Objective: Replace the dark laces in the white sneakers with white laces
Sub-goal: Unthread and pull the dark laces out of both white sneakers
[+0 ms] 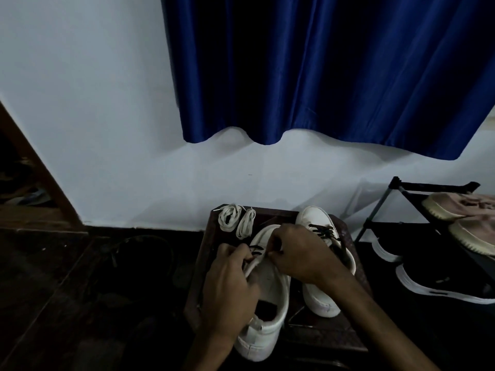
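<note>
1. The left hand (230,285) is grasping the near sneaker (270,293) by its eyelet edge, fingers curled over it. The right hand (300,253) is pinching at the dark lace (255,250) above the tongue, though the exact strand between its fingertips is too small to make out. The shoe is lying on the dark surface (329,336).
2. If the right hand is tugging one crossing while the lower rows are sitting tight, the lace is likely snagging in an eyelet and bunching rather than sliding free.
3. The sneaker's heel is sitting close to the surface's near edge, so a hard pull is risking the shoe skidding or tipping off if the left hand's hold is slipping.
4. The far sneaker (316,218) is standing just beside the right wrist with the second dark lace (324,232) fully threaded. A swinging forearm could be knocking it sideways.
5. The coiled white laces (230,218) are waiting at the far left corner, near the working fingers. A freed dark end whipping across could be dragging them off onto the floor.
</note>
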Motion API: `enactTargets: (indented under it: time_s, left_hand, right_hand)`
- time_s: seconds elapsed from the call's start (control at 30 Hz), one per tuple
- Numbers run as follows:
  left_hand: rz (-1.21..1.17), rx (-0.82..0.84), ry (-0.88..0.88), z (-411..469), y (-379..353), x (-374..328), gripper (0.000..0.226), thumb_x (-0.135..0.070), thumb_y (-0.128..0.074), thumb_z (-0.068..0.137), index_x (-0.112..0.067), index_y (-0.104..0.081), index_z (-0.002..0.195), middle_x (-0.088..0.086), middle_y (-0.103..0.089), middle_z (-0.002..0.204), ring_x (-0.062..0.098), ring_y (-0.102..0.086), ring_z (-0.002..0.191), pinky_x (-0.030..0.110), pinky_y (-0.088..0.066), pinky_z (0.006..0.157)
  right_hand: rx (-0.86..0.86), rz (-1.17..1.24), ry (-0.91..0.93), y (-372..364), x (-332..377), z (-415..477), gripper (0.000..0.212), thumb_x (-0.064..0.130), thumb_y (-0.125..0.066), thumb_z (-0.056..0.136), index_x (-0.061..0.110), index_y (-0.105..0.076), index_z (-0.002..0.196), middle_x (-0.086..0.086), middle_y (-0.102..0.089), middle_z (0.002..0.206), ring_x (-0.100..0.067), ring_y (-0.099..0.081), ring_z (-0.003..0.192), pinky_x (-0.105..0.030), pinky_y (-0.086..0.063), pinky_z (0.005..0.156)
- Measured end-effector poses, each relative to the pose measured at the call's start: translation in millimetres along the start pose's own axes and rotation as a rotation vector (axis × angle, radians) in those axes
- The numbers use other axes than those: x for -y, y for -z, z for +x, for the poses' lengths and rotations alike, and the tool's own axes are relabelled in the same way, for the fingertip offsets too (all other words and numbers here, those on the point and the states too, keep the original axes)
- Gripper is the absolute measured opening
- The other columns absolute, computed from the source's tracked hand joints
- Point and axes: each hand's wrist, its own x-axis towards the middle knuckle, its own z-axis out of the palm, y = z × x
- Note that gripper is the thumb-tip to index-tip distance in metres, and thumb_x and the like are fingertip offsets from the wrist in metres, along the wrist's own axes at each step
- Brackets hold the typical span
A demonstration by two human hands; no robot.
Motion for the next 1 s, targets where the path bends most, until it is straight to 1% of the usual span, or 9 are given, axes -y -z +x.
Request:
enactTargets:
  time_s: [0.1, 0.23, 0.37, 0.47, 0.53, 0.6, 0.8, 0.93, 1.0]
  left_hand:
    - [-0.050, -0.024, 0.056, -1.7, -1.7, 0.8, 0.015, -0.018, -0.063, 0.083, -0.027, -0.054, 0.092, -0.015, -0.040, 0.097, 0.006, -0.042, 0.079, 0.013, -0.034, 0.061]
    - [-0.023, -0.048, 0.146, -5.2, -4.9, -1.5, 0.015, -0.026, -0.062, 0.082, -0.033, -0.054, 0.092, -0.019, -0.040, 0.105, 0.011, -0.051, 0.097, 0.022, -0.030, 0.058]
    - [-0.036, -0.110, 0.139, -7.4, -6.6, -0.7, 0.011, -0.032, -0.064, 0.083, -0.035, -0.058, 0.092, -0.023, -0.038, 0.109, 0.007, -0.052, 0.101, 0.024, -0.031, 0.060]
    - [-0.070, -0.128, 0.121, -8.2, -10.6, 2.0, 0.010, -0.032, -0.067, 0.082, -0.035, -0.058, 0.085, -0.027, -0.036, 0.110, 0.002, -0.049, 0.100, 0.015, -0.026, 0.054]
    - [-0.116, -0.159, 0.110, -8.0, -13.8, 3.2, 0.013, -0.031, -0.071, 0.079, -0.035, -0.058, 0.079, -0.027, -0.037, 0.106, 0.000, -0.045, 0.098, 0.010, -0.023, 0.054]
    - [-0.137, -0.169, 0.120, -8.1, -16.7, 4.1, 0.013, -0.033, -0.071, 0.078, -0.034, -0.058, 0.075, -0.023, -0.036, 0.101, 0.000, -0.040, 0.094, 0.010, -0.022, 0.054]
    - [-0.156, -0.137, 0.176, -9.0, -19.7, 4.4, 0.010, -0.031, -0.063, 0.083, -0.031, -0.055, 0.078, -0.015, -0.043, 0.087, 0.006, -0.043, 0.079, 0.015, -0.023, 0.053]
    - [-0.170, -0.114, 0.176, -9.6, -18.3, 4.3, 0.006, -0.031, -0.061, 0.083, -0.032, -0.056, 0.081, -0.015, -0.049, 0.088, 0.007, -0.050, 0.077, 0.021, -0.032, 0.055]
    - [-0.186, -0.109, 0.165, -9.6, -19.4, 6.5, 0.006, -0.031, -0.061, 0.083, -0.033, -0.056, 0.083, -0.015, -0.050, 0.090, 0.008, -0.054, 0.081, 0.027, -0.041, 0.061]
  right_hand:
    - [0.009, -0.049, 0.009, -5.3, 0.5, 4.9, 0.015, 0.036, -0.066, 0.079, 0.025, -0.071, 0.088, 0.005, -0.063, 0.095, -0.017, -0.060, 0.096, -0.040, -0.052, 0.083]
    - [0.030, -0.044, 0.094, 3.3, -4.1, 5.3, 0.010, 0.036, -0.075, 0.078, 0.028, -0.072, 0.083, 0.010, -0.056, 0.093, -0.011, -0.053, 0.095, -0.037, -0.049, 0.083]
    - [0.251, -0.060, 0.151, 50.9, -28.0, 0.1, 0.012, 0.035, -0.077, 0.077, 0.041, -0.067, 0.076, 0.014, -0.054, 0.097, -0.001, -0.050, 0.090, -0.026, -0.047, 0.079]
    - [0.375, -0.054, 0.103, 72.8, -37.9, -6.3, 0.015, 0.039, -0.074, 0.081, 0.048, -0.063, 0.075, 0.015, -0.055, 0.096, 0.001, -0.054, 0.093, -0.018, -0.044, 0.081]
    - [0.314, -0.071, 0.103, 64.9, -31.7, -4.4, 0.004, 0.047, -0.069, 0.082, 0.047, -0.065, 0.082, 0.017, -0.054, 0.099, 0.001, -0.053, 0.095, -0.017, -0.042, 0.083]
    - [0.224, -0.072, 0.139, 45.4, -17.8, 0.3, 0.017, 0.052, -0.066, 0.083, 0.040, -0.070, 0.093, 0.015, -0.053, 0.101, 0.001, -0.052, 0.094, -0.014, -0.040, 0.080]
    - [0.148, -0.103, 0.105, 7.4, 1.2, 10.1, 0.010, 0.034, -0.070, 0.084, 0.026, -0.074, 0.089, 0.009, -0.056, 0.097, -0.012, -0.051, 0.104, -0.041, -0.047, 0.089]
    - [0.296, -0.077, 0.213, 43.1, -5.6, -0.9, 0.009, 0.028, -0.067, 0.087, 0.033, -0.066, 0.080, 0.014, -0.051, 0.093, -0.006, -0.051, 0.100, -0.017, -0.039, 0.083]
    - [0.398, 0.049, 0.265, 84.0, -14.6, -12.1, 0.015, 0.024, -0.068, 0.089, 0.034, -0.065, 0.078, 0.012, -0.054, 0.095, -0.008, -0.055, 0.095, -0.015, -0.040, 0.079]
